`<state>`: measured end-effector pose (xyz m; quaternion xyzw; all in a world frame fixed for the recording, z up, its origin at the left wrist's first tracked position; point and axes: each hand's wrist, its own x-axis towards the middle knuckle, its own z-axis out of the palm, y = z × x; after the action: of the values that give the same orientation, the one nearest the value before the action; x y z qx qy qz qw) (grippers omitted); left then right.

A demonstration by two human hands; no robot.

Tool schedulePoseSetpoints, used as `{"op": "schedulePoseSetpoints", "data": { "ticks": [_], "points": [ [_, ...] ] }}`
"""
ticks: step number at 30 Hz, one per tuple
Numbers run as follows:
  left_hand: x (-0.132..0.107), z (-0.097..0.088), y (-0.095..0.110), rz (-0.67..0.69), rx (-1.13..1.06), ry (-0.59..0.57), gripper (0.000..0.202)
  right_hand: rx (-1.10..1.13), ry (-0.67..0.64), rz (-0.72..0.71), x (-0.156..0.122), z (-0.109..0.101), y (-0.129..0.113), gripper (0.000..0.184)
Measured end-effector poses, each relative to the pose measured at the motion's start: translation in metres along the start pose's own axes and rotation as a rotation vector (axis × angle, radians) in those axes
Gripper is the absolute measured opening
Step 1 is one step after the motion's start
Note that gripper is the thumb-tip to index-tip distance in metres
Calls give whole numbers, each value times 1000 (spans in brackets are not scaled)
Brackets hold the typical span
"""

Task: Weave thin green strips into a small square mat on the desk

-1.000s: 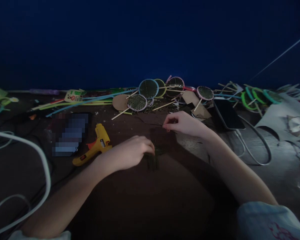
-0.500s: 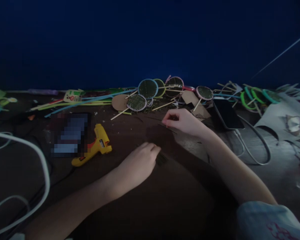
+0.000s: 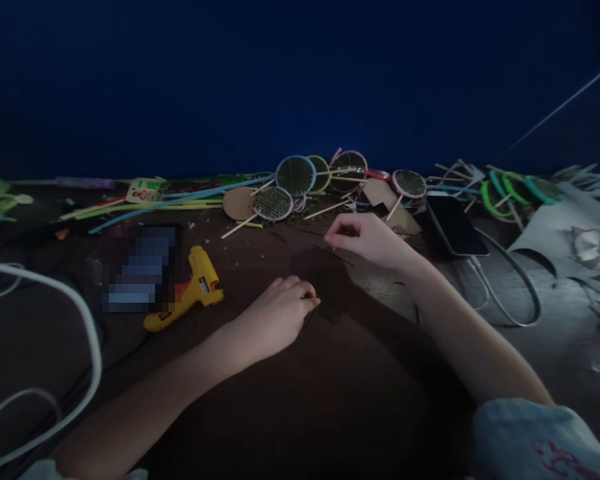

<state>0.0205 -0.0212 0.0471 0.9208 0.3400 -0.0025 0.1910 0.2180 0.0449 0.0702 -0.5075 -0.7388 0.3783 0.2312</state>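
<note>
My left hand [image 3: 277,317] is low over the dark table, its thumb and fingers pinched together. A thin dark sliver shows under its fingertips, too dim to name. Just right of them lies a small dark green patch of strips [image 3: 329,311], hard to make out in the shadow. Farther forward, my right hand [image 3: 373,241] bends into a pinch, thumb against forefinger. What is between those fingertips is too small to see. A thin dark strip [image 3: 337,255] lies right below them; I cannot tell whether they touch it.
A yellow glue gun [image 3: 200,287] and a blurred-out phone [image 3: 143,270] lie at left. Along the back are round mesh paddles [image 3: 296,177] on sticks, cardboard pieces [image 3: 239,203] and coloured stems [image 3: 180,200]. A black phone [image 3: 455,223] with a white cable [image 3: 525,310] lies right. Another white cable [image 3: 87,320] loops at left.
My left hand has drawn slightly back to the left, away from the dark green strips, its fingertips still pinched. My right hand has barely moved.
</note>
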Motion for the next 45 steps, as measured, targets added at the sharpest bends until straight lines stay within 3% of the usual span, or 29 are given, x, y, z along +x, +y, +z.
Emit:
{"op": "schedulePoseSetpoints", "data": {
  "ticks": [3, 5, 7, 11, 22, 29, 31, 36, 39, 45],
  "points": [
    [4, -5, -1, -45, -47, 13, 37, 5, -8, 0, 0, -2, 2, 16],
    [7, -8, -5, -56, -44, 81, 35, 9, -4, 4, 1, -2, 3, 15],
    [10, -8, -11, -6, -43, 119, 33, 10, 3, 4, 2, -3, 5, 16],
    [14, -4, -21, 116, -93, 22, 34, 28, 13, -3, 3, -1, 7, 14],
    [9, -10, -48, -78, -34, 28, 38, 43, 39, -34, 4, 0, 11, 14],
    [9, -9, -41, -89, -192, -2, 42, 34, 26, -15, 3, 0, 11, 16],
    [9, -13, -41, -115, -215, 51, 41, 30, 36, -12, 4, 1, 13, 14],
    [10, -17, -52, -294, -152, 356, 20, 44, 44, 23, 9, 3, 24, 16],
    [11, -10, -58, -368, -138, 329, 15, 50, 14, 54, 11, 5, 28, 14],
    [16, 4, -64, -430, -135, 324, 41, 31, -19, 98, 12, 9, 28, 12]
  ]
}}
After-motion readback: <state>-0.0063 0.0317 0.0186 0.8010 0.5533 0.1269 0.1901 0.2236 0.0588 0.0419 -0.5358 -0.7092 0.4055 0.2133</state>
